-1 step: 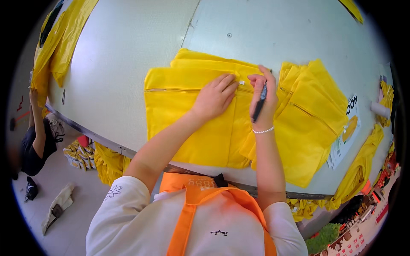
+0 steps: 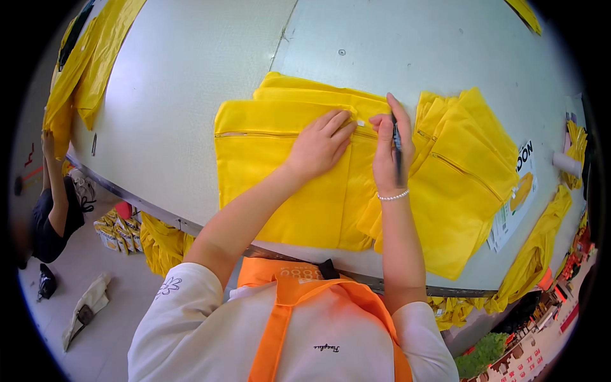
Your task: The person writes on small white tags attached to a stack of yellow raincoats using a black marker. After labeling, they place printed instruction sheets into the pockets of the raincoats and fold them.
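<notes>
A yellow fabric pouch [image 2: 280, 184] with a zipper across its upper part lies flat on the table, on top of other yellow pieces. My left hand [image 2: 322, 145] rests on it, fingers laid along the fabric over the zipper line. Close to those fingertips is a small white tag [image 2: 361, 123]. My right hand [image 2: 393, 153] is held at the pouch's right edge and grips a slim black pen-like tool [image 2: 398, 143]; its lower end is blurred, and I cannot make out its exact kind. To the right, more yellow zippered pouches [image 2: 468, 184] lie overlapping in a skewed pile.
Printed white sheets [image 2: 513, 197] stick out beside the right pile on the pale table [image 2: 178, 63]. Yellow fabric hangs over the table's edges. At the far left, another person's arm [image 2: 56, 191] reaches toward yellow material [image 2: 95, 70]. Packed bundles [image 2: 119, 232] sit on the floor.
The black tool in my right hand has swung from slanting to nearly upright, and the right fingers have shifted slightly. My left hand and the pouches look the same.
</notes>
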Available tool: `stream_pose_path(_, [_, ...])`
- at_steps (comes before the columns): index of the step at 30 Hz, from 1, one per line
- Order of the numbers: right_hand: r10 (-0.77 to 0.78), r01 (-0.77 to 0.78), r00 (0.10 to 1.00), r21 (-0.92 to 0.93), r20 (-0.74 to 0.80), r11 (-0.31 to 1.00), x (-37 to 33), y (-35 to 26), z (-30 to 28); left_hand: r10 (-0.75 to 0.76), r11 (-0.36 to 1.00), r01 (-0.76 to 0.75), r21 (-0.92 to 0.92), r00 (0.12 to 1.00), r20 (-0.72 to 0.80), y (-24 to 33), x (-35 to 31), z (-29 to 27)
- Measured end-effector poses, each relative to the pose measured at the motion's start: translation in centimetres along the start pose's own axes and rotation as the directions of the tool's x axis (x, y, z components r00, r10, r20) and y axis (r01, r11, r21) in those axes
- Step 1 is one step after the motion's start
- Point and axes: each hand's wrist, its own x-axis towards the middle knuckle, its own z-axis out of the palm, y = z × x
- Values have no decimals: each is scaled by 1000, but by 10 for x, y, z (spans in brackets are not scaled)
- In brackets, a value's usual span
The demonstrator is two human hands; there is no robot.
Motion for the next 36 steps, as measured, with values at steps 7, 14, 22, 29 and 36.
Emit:
stream_pose_path(7, [80,-89,992,-101,-94,991,-13,51,6,0,999,-1,38,1000,9,2,2,4])
stream_pose_path(14, [-5,-33,991,-271,-137,962,-10,55,9,-5,999,5,44,1000,7,3,2,4])
stream_pose_path(22, [-10,-17,996,-297,-88,955,-11,59,8,-4,1000,5,26,1000,-12,3,1,5])
stream_pose_path(29, [103,-114,978,-49,-182,992,-20,57,6,5,1000,-5,-25,1000,-19,2,1,3])
stream_pose_path(36, [-24,83,994,-590,107,803,-72,27,24,-47,962,0,-272,985,-168,-4,-5,-5])
